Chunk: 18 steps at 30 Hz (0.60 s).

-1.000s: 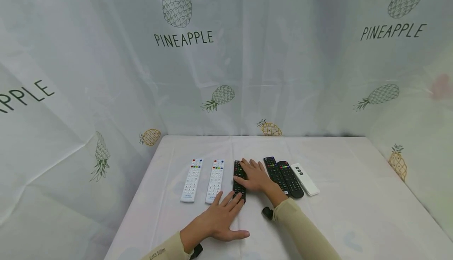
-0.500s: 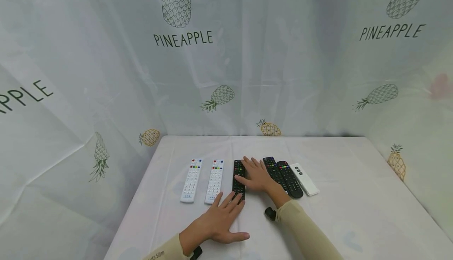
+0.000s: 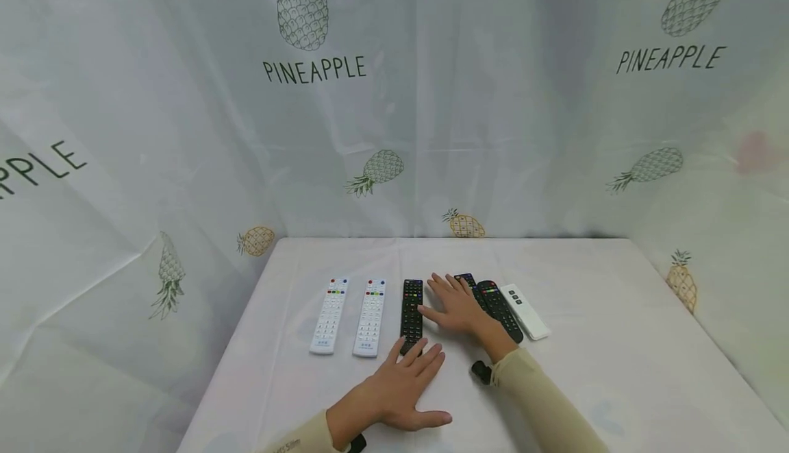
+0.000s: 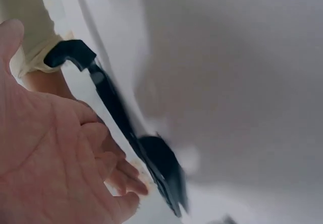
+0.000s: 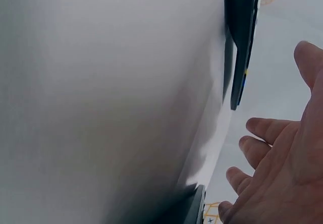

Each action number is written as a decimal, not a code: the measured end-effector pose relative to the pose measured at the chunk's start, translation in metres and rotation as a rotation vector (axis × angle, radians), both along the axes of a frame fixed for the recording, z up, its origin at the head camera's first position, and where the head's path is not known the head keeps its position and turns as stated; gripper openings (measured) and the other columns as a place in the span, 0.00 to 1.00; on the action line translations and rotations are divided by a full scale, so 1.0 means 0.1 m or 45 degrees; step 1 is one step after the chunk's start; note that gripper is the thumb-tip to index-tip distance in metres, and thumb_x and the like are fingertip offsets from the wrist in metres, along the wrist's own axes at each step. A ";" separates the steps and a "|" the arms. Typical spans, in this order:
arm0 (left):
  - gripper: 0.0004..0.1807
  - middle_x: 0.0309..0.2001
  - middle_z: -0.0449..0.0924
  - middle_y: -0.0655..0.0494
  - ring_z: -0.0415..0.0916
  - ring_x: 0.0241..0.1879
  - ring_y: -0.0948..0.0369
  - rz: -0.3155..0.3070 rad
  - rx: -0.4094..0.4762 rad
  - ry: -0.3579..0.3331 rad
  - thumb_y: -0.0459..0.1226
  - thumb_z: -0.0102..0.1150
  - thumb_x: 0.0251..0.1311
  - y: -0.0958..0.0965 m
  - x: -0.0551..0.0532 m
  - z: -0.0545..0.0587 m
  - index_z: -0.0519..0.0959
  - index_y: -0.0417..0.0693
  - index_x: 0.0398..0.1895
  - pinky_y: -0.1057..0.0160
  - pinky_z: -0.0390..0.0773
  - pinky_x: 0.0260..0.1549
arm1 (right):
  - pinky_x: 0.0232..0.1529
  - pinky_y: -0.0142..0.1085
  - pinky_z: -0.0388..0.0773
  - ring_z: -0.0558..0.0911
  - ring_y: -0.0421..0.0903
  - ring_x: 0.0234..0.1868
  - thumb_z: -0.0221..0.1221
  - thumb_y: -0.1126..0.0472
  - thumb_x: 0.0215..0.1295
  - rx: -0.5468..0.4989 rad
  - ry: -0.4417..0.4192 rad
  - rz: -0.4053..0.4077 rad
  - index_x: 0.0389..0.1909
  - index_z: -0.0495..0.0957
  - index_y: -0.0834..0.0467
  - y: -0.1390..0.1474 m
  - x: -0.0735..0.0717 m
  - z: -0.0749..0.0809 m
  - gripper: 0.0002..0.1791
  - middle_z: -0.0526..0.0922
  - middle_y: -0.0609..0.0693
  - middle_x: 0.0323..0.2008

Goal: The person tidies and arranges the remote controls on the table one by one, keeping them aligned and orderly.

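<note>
My left hand (image 3: 403, 388), fingers spread and straight, hovers near the lower end of a black remote control (image 3: 411, 309) in mid-table; its fingertips overlap that end in the head view. In the left wrist view the palm (image 4: 50, 153) holds nothing. My right hand (image 3: 457, 308) is also spread, between this remote and a second black remote (image 3: 466, 279), which it partly covers. Seen from the right wrist, its fingers are apart from the black remote (image 5: 243, 42) at the top and from another dark remote's edge (image 5: 199, 204) at the bottom.
Two white remotes (image 3: 329, 316) lie side by side on the left. A third black remote (image 3: 501, 310) and a small white remote (image 3: 525, 312) lie slanted on the right. A pale cloth covers the table (image 3: 592, 343), and pineapple-print curtain (image 3: 382, 110) stands behind it.
Both hands have drawn away to the right from the middle black remote, showing more of it. The right hand now covers more of the second black remote. The view has shifted slightly.
</note>
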<state>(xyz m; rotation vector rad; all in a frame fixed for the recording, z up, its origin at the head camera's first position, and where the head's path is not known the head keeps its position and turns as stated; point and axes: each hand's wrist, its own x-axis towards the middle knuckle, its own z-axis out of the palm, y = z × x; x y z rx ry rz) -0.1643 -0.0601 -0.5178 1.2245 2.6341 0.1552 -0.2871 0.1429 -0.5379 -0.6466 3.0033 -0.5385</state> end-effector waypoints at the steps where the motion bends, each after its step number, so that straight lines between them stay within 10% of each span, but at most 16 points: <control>1: 0.52 0.81 0.43 0.58 0.38 0.80 0.52 -0.013 0.002 0.008 0.76 0.25 0.61 0.04 0.00 0.00 0.46 0.55 0.80 0.35 0.45 0.72 | 0.74 0.62 0.44 0.54 0.62 0.77 0.48 0.30 0.67 0.008 -0.006 -0.001 0.74 0.62 0.55 0.01 0.00 0.00 0.44 0.58 0.54 0.77; 18: 0.46 0.79 0.49 0.59 0.46 0.79 0.52 -0.141 0.014 0.147 0.72 0.25 0.66 0.58 -0.07 0.09 0.51 0.58 0.79 0.41 0.50 0.73 | 0.73 0.65 0.45 0.56 0.63 0.76 0.49 0.29 0.66 0.030 -0.048 -0.025 0.74 0.61 0.58 0.40 -0.07 0.08 0.47 0.61 0.57 0.75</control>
